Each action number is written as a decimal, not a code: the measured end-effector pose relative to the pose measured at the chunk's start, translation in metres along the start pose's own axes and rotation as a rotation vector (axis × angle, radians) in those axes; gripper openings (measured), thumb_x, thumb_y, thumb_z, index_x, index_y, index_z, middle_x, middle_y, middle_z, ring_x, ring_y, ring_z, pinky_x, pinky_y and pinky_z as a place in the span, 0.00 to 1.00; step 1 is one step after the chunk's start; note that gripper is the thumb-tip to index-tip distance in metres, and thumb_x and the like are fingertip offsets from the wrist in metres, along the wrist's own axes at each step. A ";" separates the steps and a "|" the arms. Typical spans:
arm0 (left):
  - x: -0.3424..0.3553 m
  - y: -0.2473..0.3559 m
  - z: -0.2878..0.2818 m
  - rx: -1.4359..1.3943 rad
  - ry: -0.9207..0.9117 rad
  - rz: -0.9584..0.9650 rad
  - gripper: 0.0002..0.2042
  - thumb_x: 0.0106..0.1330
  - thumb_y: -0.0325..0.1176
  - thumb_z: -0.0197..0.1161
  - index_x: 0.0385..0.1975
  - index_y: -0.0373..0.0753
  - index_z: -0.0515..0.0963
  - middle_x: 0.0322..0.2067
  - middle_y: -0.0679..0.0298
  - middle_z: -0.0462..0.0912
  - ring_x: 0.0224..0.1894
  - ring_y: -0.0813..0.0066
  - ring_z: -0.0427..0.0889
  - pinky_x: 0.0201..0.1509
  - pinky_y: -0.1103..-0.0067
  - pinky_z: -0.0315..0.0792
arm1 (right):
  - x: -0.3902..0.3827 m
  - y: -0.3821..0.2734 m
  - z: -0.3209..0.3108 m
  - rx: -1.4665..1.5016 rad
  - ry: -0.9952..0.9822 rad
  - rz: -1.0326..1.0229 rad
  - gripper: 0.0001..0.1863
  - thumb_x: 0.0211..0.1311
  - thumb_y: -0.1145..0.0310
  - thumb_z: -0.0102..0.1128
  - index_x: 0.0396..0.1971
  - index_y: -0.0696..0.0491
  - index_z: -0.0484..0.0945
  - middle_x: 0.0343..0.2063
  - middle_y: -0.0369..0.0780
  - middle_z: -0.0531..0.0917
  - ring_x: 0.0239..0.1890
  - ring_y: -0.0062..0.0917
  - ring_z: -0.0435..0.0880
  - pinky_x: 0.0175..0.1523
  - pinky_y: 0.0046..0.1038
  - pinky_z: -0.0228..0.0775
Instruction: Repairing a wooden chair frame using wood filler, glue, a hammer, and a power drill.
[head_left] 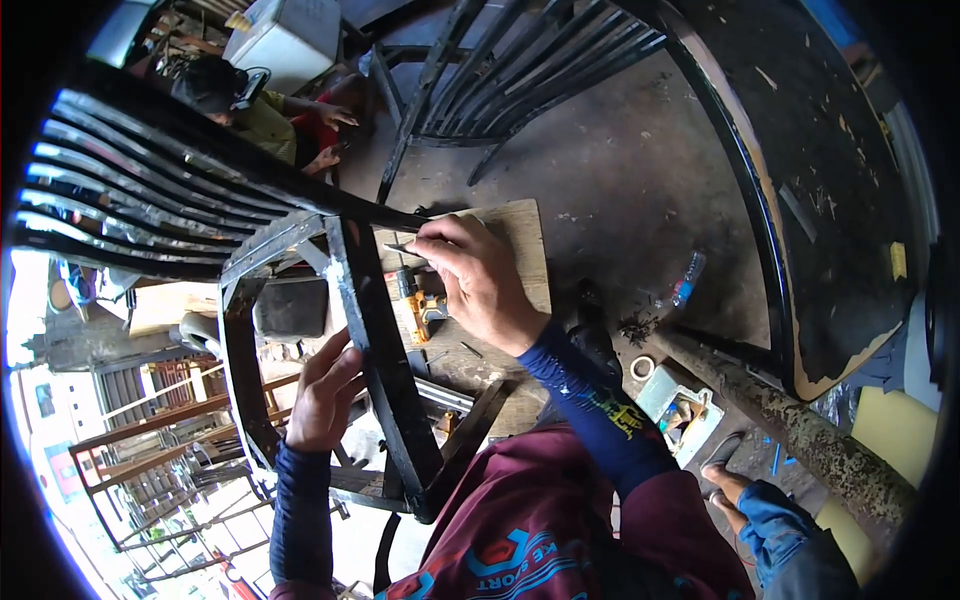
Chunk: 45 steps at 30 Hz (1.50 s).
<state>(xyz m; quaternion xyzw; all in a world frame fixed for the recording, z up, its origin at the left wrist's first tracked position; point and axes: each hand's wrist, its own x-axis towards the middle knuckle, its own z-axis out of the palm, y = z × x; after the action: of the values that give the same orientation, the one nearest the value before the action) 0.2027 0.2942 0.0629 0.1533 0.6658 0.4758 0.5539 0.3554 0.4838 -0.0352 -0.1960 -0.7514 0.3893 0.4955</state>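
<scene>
In the head view, pinches a thin dark piece (400, 247) between thumb and fingers of the right hand (475, 278), fingers clamped together on it, just beside the end of the long rail of a black chair frame (360, 290). Cannot tell whether fingertips and rail touch. Holds the left hand (322, 395) nearer, against the left side of a straight bar of the same frame, fingers lightly bent; cannot tell whether clamped on the bar. Has the chair frame directly in front, turned on its side, curved back slats reaching to the far left.

Between the bar and the right hand, on a wooden surface (515, 240), a yellow-and-black power drill (422, 308). Farther off, a second black slatted frame (425, 100); at far left, a seated person (265, 125) near a white box (290, 45). To the right, on the floor, a clear bottle (688, 280) and, nearer, a white container (655, 392). At near right, a thick mottled pole (800, 440) and another person's blue trouser leg (780, 525).
</scene>
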 end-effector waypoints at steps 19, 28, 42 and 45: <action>0.025 -0.032 -0.003 -0.300 -0.098 0.077 0.44 0.66 0.31 0.69 0.73 0.25 0.46 0.42 0.58 0.85 0.40 0.71 0.85 0.46 0.74 0.78 | 0.136 -0.121 0.035 -0.808 -1.060 -0.555 0.13 0.52 0.78 0.58 0.34 0.46 0.87 0.33 0.30 0.81 0.44 0.26 0.79 0.46 0.36 0.65; -0.007 -0.025 -0.029 0.043 -0.021 0.404 0.39 0.64 0.38 0.71 0.69 0.24 0.59 0.60 0.39 0.75 0.61 0.58 0.78 0.62 0.73 0.72 | 0.052 -0.079 -0.025 -0.410 -0.398 0.243 0.16 0.50 0.83 0.66 0.41 0.55 0.85 0.42 0.43 0.87 0.43 0.33 0.86 0.47 0.31 0.77; -0.139 -0.034 -0.165 -0.570 0.237 0.554 0.20 0.82 0.43 0.44 0.24 0.44 0.62 0.17 0.71 0.58 0.20 0.79 0.56 0.28 0.78 0.57 | -0.281 0.163 0.067 -0.145 -0.144 1.185 0.12 0.63 0.69 0.66 0.44 0.56 0.83 0.38 0.41 0.88 0.38 0.28 0.86 0.46 0.30 0.76; -0.166 -0.069 -0.197 -0.568 0.489 0.526 0.19 0.82 0.44 0.44 0.25 0.44 0.64 0.20 0.70 0.61 0.23 0.78 0.59 0.30 0.79 0.59 | -0.211 0.136 0.075 -0.636 -0.447 1.154 0.20 0.60 0.57 0.68 0.47 0.53 0.83 0.44 0.47 0.87 0.44 0.42 0.86 0.50 0.38 0.76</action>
<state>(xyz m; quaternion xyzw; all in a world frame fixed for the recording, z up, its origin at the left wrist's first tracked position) 0.1073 0.0465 0.0927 0.0423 0.5584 0.7862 0.2613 0.3672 0.3955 -0.2817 -0.6147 -0.6887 0.3826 -0.0387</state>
